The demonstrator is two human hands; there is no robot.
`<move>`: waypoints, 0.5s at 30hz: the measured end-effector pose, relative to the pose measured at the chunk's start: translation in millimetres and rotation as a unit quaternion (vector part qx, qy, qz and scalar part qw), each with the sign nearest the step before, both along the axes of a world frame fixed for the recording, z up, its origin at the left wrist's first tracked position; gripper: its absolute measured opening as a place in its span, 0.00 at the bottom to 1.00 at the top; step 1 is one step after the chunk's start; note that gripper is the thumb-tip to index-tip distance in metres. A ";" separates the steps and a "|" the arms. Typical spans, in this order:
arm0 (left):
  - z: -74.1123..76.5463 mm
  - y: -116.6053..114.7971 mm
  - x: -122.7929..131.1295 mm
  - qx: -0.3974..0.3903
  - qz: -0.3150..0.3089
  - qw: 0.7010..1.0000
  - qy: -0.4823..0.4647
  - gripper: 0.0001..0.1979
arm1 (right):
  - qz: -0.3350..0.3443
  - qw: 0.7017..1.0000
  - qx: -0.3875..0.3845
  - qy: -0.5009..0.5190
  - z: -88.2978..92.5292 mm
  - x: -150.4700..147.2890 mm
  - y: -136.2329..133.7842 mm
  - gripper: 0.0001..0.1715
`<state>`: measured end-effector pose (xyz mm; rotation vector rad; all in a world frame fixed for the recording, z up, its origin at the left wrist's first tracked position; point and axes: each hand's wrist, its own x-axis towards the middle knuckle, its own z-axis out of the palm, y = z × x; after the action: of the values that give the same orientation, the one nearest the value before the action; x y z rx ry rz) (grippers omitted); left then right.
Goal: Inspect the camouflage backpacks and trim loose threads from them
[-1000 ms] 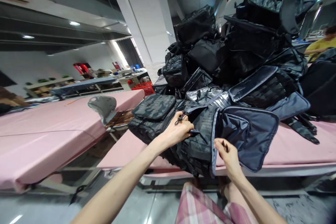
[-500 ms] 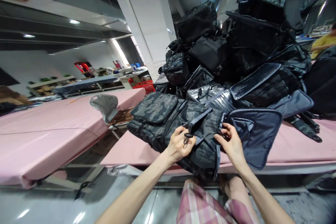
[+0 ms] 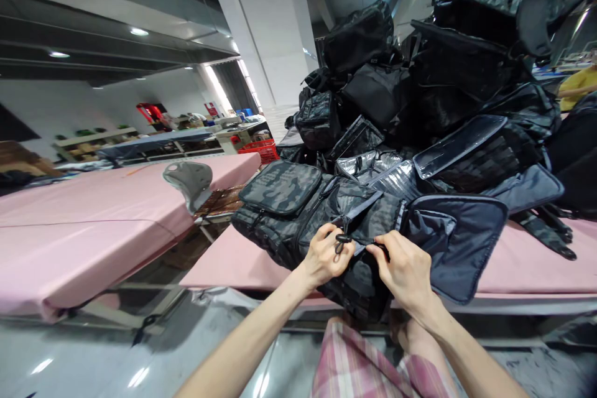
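A dark camouflage backpack [image 3: 284, 189] lies on the pink-covered table in front of me, its grey-lined flap [image 3: 459, 242] folded out to the right. My left hand [image 3: 329, 255] is closed on the bag's edge near the middle, and small black scissors [image 3: 342, 242] hang against its fingers. Fingers pinched, my right hand [image 3: 405, 264] is at the same grey-edged opening, close beside the left. Whatever sits between the right fingertips is too small to make out.
A high pile of dark bags [image 3: 373, 93] stands behind the backpack, one with a silver lining [image 3: 396, 180]. To the left are a grey chair [image 3: 189, 183] and another pink table [image 3: 93, 224]. A person in a yellow top [image 3: 578, 87] is far right.
My right hand has moved left from the bag's right edge to the opening beside my left hand. The left hand keeps its hold; the view has shifted slightly.
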<state>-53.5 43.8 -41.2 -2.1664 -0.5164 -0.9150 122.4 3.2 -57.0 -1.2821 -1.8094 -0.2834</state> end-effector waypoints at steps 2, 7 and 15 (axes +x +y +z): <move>-0.8 0.0 0.2 0.000 -0.001 1.000 -0.003 0.07 | 0.010 1.000 -0.001 0.014 -1.1 0.8 0.5 0.11; -2.5 0.7 0.2 -0.003 -0.006 1.000 -0.009 0.08 | 0.028 0.995 -0.035 0.084 -4.1 4.2 0.0 0.13; -4.6 1.7 -0.4 0.001 -0.004 1.000 -0.004 0.06 | 0.010 0.998 -0.048 0.042 0.3 -1.7 3.6 0.11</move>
<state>-53.8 45.5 -45.8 -2.1641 -0.5109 -0.9282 120.7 6.8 -56.7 -1.3230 -1.7821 -0.1311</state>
